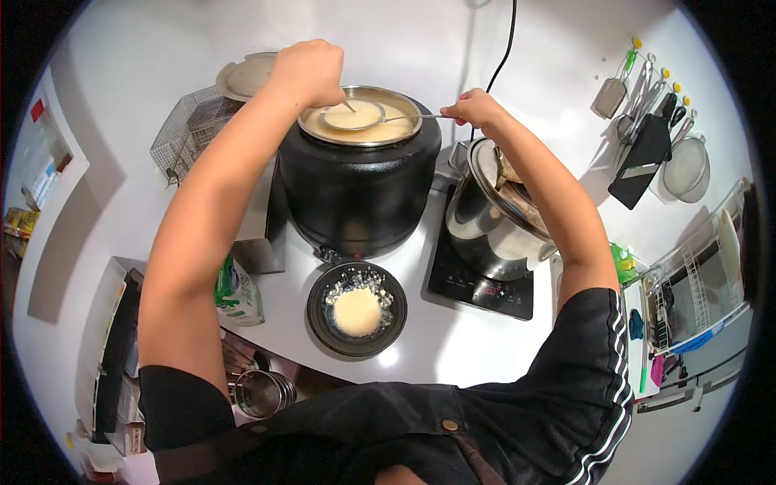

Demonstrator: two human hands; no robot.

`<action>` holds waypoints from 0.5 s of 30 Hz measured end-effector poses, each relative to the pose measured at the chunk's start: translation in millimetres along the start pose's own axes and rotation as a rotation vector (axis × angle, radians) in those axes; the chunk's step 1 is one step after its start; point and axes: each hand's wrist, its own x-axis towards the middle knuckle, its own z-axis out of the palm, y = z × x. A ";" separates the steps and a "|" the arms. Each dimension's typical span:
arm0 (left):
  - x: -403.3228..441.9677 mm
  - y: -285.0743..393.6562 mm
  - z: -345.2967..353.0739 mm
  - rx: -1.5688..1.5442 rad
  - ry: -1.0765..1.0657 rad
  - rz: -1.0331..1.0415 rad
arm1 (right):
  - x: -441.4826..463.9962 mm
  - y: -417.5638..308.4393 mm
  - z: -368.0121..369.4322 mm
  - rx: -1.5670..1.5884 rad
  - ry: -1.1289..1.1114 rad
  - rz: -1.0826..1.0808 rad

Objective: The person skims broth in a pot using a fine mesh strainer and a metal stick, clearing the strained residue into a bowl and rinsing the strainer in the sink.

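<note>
My right hand (475,110) is closed round the thin handle of a round metal strainer (404,119). The strainer's bowl rests at the surface of a pale cream liquid (396,133) inside a black soup kettle (356,198), and some liquid lies within its rim. My left hand (311,71) is closed above the kettle's left side. From it a short length of thin metal utensil (349,106) points down into the strainer; its lower end is hidden in the liquid. In front of the kettle stands a dark bowl (318,330) with a cream mass and crumbly bits.
A steel pot (489,230) stands on a black induction cooker (481,289) at the right. Left of the kettle are a wire basket (190,129), a round lid (245,77) and a green-white package (239,295). Kitchen tools, including a grater (609,99), hang on the right wall.
</note>
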 end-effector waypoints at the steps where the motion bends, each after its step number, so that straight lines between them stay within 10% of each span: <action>1: -1.2 -3.0 0.5 0.022 0.086 -0.013 | -0.5 0.4 -0.7 0.011 -0.002 -0.016; 15: 3.5 12.4 -23.4 0.111 -0.100 -0.071 | -11.0 -1.6 -7.5 0.103 0.017 -0.036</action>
